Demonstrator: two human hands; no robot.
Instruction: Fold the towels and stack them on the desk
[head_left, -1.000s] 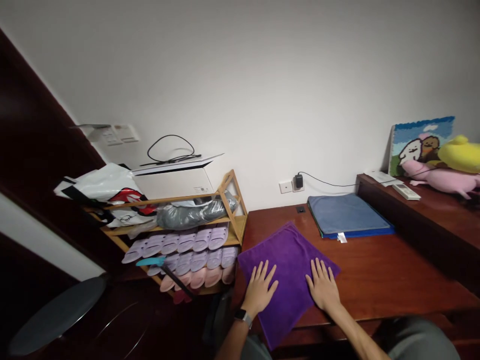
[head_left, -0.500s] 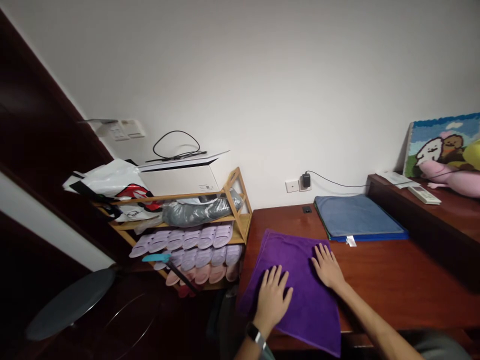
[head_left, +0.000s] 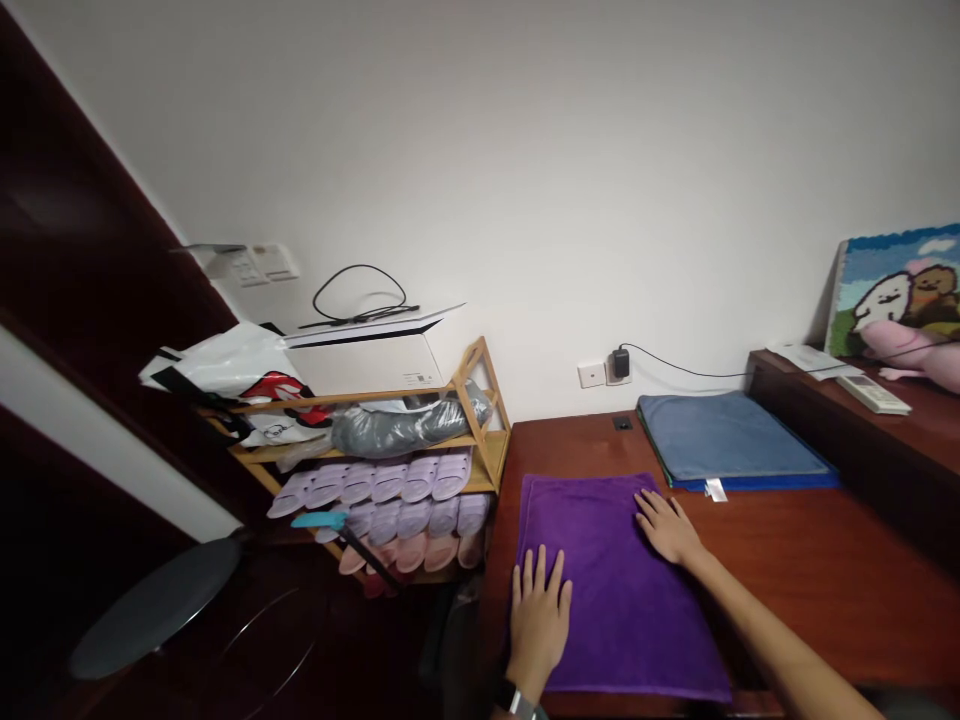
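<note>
A purple cloth (head_left: 622, 600) lies spread on the reddish-brown desk (head_left: 795, 560), its lower edge near the desk's front. My left hand (head_left: 538, 615) rests flat on its left side, fingers apart and pointing away from me. On the cloth's upper right edge lies my right hand (head_left: 670, 528), palm down with its fingers spread. Neither hand grips anything. Behind and to the right of the cloth sits a flat stack of blue and grey-blue cloths (head_left: 735, 435) with a white tag at its front edge.
Left of the desk stands a wooden rack (head_left: 491, 460) with slippers (head_left: 386, 485), a white box (head_left: 360, 365) and bags. A plug (head_left: 621, 362) with a black cable is on the wall. The raised right ledge holds a remote (head_left: 874, 393) and a pink plush toy (head_left: 915, 355).
The purple cloth lies straighter, its lower right corner farther right. My left hand has moved to the cloth's left edge. The whole view has shifted slightly.
</note>
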